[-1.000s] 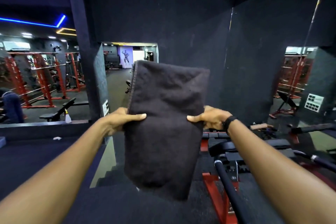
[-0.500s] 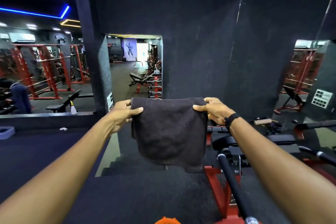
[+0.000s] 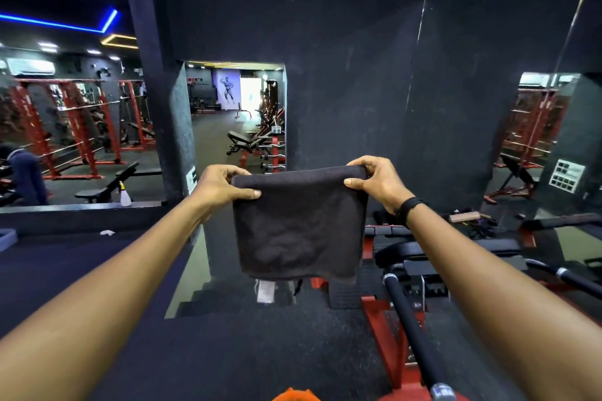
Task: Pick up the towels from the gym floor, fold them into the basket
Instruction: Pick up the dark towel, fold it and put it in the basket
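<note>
A dark folded towel (image 3: pixel 298 225) hangs in the air in front of me at chest height, its folded edge on top. My left hand (image 3: pixel 221 185) pinches the towel's top left corner, thumb in front. My right hand (image 3: pixel 374 181) pinches the top right corner; a black band sits on that wrist. Both arms are stretched forward. An orange edge (image 3: pixel 293 395) shows at the bottom of the frame; I cannot tell whether it is the basket.
A red-and-black weight bench with a black bar (image 3: pixel 413 335) stands to the right below my arm. Steps (image 3: pixel 228 299) drop away ahead. A dark pillar (image 3: pixel 156 107) rises left of centre, with red racks (image 3: pixel 81 127) and a seated person (image 3: pixel 22 172) beyond.
The tall half of the towel has come down over the front, so it now hangs half as long. My hands have lowered a little and still hold its top corners.
</note>
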A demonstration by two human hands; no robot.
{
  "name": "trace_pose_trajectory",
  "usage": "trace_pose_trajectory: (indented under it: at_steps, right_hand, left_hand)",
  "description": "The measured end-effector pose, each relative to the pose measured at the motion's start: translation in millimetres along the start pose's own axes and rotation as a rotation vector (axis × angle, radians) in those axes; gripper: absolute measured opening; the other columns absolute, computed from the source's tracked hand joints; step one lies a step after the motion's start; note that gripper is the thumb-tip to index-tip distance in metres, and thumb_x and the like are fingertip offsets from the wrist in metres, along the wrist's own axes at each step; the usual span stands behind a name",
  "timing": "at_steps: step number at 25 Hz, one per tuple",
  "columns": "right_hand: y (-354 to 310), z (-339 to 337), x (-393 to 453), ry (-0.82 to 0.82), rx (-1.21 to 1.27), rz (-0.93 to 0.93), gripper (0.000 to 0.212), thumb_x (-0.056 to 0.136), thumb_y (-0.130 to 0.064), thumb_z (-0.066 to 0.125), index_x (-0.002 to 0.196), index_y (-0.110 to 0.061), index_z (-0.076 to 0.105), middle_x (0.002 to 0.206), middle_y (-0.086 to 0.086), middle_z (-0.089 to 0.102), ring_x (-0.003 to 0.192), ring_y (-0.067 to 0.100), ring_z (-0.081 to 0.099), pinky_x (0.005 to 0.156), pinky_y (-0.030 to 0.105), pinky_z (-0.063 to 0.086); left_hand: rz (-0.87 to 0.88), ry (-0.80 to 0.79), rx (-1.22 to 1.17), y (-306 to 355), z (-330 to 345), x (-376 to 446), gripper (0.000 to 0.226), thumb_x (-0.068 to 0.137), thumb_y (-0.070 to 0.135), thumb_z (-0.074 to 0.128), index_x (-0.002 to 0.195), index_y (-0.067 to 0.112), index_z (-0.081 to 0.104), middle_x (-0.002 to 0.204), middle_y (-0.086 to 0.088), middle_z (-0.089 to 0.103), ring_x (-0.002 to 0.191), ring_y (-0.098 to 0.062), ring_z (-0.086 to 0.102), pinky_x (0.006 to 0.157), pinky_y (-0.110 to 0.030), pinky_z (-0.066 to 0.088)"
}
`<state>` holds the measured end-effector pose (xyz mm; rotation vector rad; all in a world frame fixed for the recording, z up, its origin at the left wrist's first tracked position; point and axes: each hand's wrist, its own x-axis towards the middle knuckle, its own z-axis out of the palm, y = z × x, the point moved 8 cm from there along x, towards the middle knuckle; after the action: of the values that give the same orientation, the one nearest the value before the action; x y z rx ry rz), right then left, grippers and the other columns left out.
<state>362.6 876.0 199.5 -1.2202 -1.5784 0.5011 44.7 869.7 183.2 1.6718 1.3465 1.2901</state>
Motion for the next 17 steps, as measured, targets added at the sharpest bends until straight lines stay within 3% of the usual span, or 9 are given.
trace_pose_trajectory:
  at_steps: [2,5,8,10,12,14,15,17]
  right_hand:
    - [0.8,-2.3,2.3,-0.043,0.002,0.024,0.033,0.067,0.005,0.081,0.096,-0.008,0.069,0.091,0.010,0.069,0.084,0.018,0.060,0.086,0.042,0.053]
    - [-3.8,-3.3,7.1,-0.102,-0.090,0.001,0.038,0.064,0.001,0.084,0.097,-0.012,0.069,0.091,0.008,0.069,0.083,0.017,0.060,0.086,0.042,0.054]
    - [-12.5,-2.8,7.4,-0.068,-0.370,-0.082,0.020,0.073,-0.012,0.080,0.089,-0.016,0.068,0.086,0.004,0.064,0.080,0.015,0.054,0.073,0.027,0.045]
    - [-12.5,0.2,6.9,-0.115,-0.461,-0.088,0.015,0.078,-0.015,0.076,0.079,-0.020,0.062,0.086,0.009,0.059,0.078,0.017,0.049,0.071,0.025,0.037]
    - [-12.5,0.0,6.9,-0.228,-0.290,-0.081,0.019,0.081,-0.010,0.074,0.076,-0.020,0.058,0.081,0.010,0.057,0.075,0.017,0.049,0.070,0.029,0.038]
    - [-13.8,1.2,-3.7,-0.334,0.083,0.019,0.013,0.085,-0.005,0.069,0.090,-0.015,0.063,0.087,0.005,0.064,0.080,0.014,0.057,0.073,0.030,0.047]
    - [-11.7,7.2,-10.5,-0.394,0.182,0.089,0.020,0.085,-0.005,0.069,0.103,-0.014,0.065,0.096,0.004,0.068,0.086,0.012,0.062,0.077,0.027,0.052]
    - [-0.9,25.4,-27.4,-0.478,0.200,0.175,0.035,0.085,-0.004,0.069,0.119,-0.011,0.062,0.111,0.003,0.069,0.099,0.014,0.065,0.081,0.023,0.055]
  left_hand:
    - [-0.003,0.004,0.038,2.3,-3.9,2.1,0.030,0.055,0.010,0.091,0.078,0.015,0.073,0.079,-0.008,0.067,0.074,-0.018,0.059,0.077,-0.037,0.053]
    - [-0.020,0.053,0.043,3.7,-11.2,8.2,0.029,0.053,0.010,0.092,0.073,0.016,0.071,0.076,-0.007,0.065,0.072,-0.018,0.058,0.076,-0.036,0.052]
    - [-0.014,0.051,0.185,6.1,-11.0,10.5,0.026,0.055,0.020,0.092,0.070,0.018,0.071,0.073,-0.004,0.065,0.073,-0.018,0.057,0.072,-0.030,0.046]
    - [0.006,-0.003,0.329,12.2,-11.2,7.9,0.031,0.054,0.031,0.092,0.071,0.018,0.070,0.069,0.000,0.063,0.073,-0.016,0.055,0.068,-0.028,0.041]
    - [0.010,-0.171,0.132,21.5,-4.8,-4.3,0.042,0.050,0.039,0.090,0.077,0.016,0.067,0.069,0.003,0.064,0.071,-0.012,0.058,0.063,-0.022,0.045]
    - [-0.020,-0.256,-0.181,21.3,-2.2,-16.9,0.061,0.041,0.042,0.092,0.090,0.014,0.068,0.082,0.003,0.073,0.078,-0.009,0.067,0.071,-0.019,0.054]
    - [-0.056,-0.269,-0.191,16.0,0.1,-19.7,0.067,0.042,0.039,0.094,0.098,0.014,0.068,0.091,0.002,0.075,0.087,-0.011,0.069,0.079,-0.023,0.056]
    - [-0.118,-0.230,-0.115,-1.9,7.6,-26.1,0.050,0.059,0.023,0.090,0.103,0.013,0.068,0.093,0.004,0.075,0.097,-0.018,0.067,0.082,-0.027,0.056]
